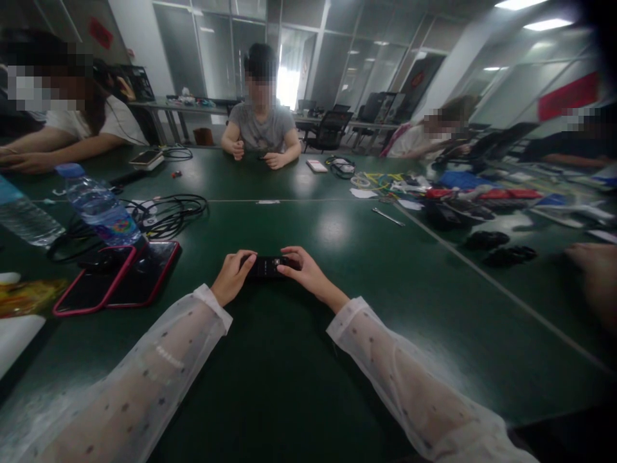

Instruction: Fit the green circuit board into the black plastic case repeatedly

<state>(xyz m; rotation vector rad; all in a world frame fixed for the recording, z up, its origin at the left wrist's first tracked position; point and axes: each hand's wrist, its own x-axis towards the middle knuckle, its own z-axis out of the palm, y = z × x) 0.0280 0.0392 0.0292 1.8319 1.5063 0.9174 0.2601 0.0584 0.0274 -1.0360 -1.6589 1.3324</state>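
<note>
Green table [274, 373]: broad, dark, spread beneath both forearms. Person in a grey shirt [263, 128]: seated at the far side, facing this way. Water bottle [99, 206]: leaning, blue-capped, off to the left, just behind two red-rimmed phones, one [87, 289] partly over the other [149, 276]. Right hand [313, 276]: entering from the lower right, fingers bent around the right end of the black device, thumb laid on its face beside the pale marks. Left hand [230, 276]: entering from the lower left, fingers curled about the opposite end, thumb along its upper edge. Black device [263, 267]: small, oblong, one piece, held between the two hands over the middle of the table; whether its underside touches the tabletop cannot be told. It lies inward of both sets of fingers, to the right of the left hand's and to the left of the right hand's; neither hand is nearer, as both touch it. Long axis: side to side, from hand to hand, roughly level across the view; which end is its front cannot be told. Pale marks [277, 262]: tiny, on the visible face, toward the right thumb, too small to read.
</note>
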